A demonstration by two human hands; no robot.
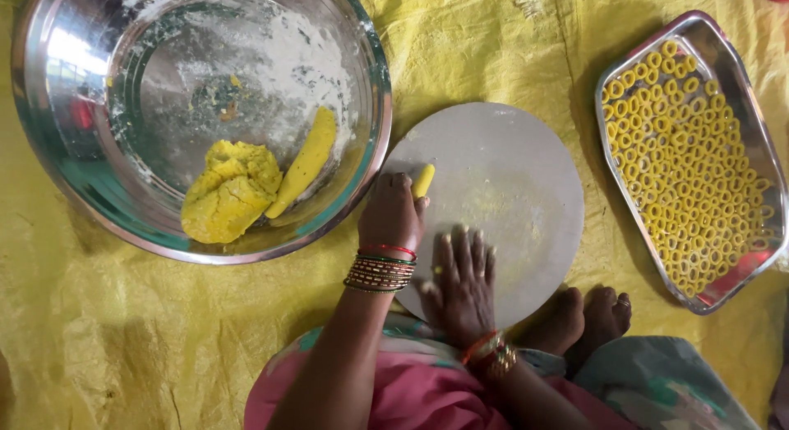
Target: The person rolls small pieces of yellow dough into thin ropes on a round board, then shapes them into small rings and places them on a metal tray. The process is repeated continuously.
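Feet [588,315] and a pink garment [411,389] sit nearest the camera, at the bottom edge. Just beyond, the right hand [462,286] lies flat, fingers spread and gripping nothing, on a round grey board [509,200]. The left hand [393,212], bangles at its wrist, is curled around 1 short yellow dough stick [423,180] at the board's left edge. Farther left, a steel bowl [362,93] holds a dough lump [230,192] and a dough roll [306,160]. At right, a steel tray [731,282] carries many small yellow rings [686,151]. Yellow sheet [123,331] lies beneath everything.
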